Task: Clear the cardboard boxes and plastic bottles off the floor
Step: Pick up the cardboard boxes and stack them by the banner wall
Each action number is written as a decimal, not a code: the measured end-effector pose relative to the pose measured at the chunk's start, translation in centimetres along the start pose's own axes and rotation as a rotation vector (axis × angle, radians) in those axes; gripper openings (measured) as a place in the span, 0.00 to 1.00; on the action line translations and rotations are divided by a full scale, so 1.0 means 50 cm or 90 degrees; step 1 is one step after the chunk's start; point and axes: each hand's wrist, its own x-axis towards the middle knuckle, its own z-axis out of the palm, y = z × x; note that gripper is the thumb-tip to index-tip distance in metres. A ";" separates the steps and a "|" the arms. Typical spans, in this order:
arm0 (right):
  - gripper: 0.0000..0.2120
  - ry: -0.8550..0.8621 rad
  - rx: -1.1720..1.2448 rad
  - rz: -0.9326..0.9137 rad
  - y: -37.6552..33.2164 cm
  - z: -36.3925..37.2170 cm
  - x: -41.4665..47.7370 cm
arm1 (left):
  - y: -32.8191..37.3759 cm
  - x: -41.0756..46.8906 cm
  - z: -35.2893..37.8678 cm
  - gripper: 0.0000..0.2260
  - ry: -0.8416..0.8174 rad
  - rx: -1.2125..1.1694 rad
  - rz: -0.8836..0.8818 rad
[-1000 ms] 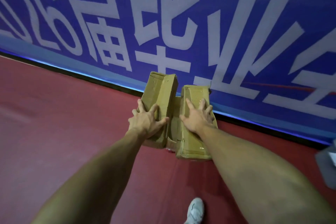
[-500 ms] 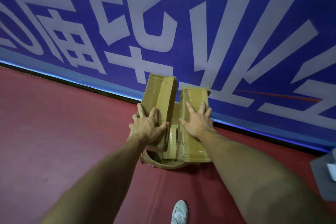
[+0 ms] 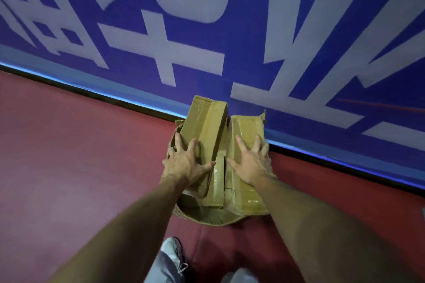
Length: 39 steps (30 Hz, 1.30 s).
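Two hands w/ fingers spread lie flat on a bundle of cardboard boxes [image 3: 220,161] at the foot of the blue banner [image 3: 253,30]. Left hand [image 3: 187,163] splays over the left box, thumb hooked round its inner edge; right hand [image 3: 249,165] presses palm-down on the right one. Bundle has tipped up vs a sec ago: a curved bottom piece now shows at the near edge, so it looks to be coming off the red floor [image 3: 69,156]. Lift prob underway; no bottles in view. White shoe [image 3: 172,250] sits near, below.
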 end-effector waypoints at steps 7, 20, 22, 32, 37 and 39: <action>0.44 -0.050 0.011 0.041 0.050 0.162 0.091 | -0.024 0.081 0.172 0.52 -0.069 -0.001 -0.035; 0.33 -0.032 -0.036 -0.012 -0.027 -0.139 -0.103 | 0.041 -0.114 -0.128 0.31 0.056 0.005 0.005; 0.33 -0.039 -0.052 -0.049 -0.053 -0.192 -0.133 | 0.043 -0.155 -0.180 0.30 0.075 -0.022 -0.021; 0.31 -0.038 -0.147 -0.349 -0.329 -0.322 -0.336 | -0.115 -0.486 -0.356 0.27 0.279 -0.156 -0.287; 0.32 -0.056 -0.181 -0.519 -0.510 -0.271 -0.523 | -0.256 -0.715 -0.375 0.27 0.352 -0.160 -0.435; 0.32 -0.060 -0.198 -0.586 -0.575 -0.232 -0.616 | -0.315 -0.818 -0.368 0.27 0.374 -0.173 -0.497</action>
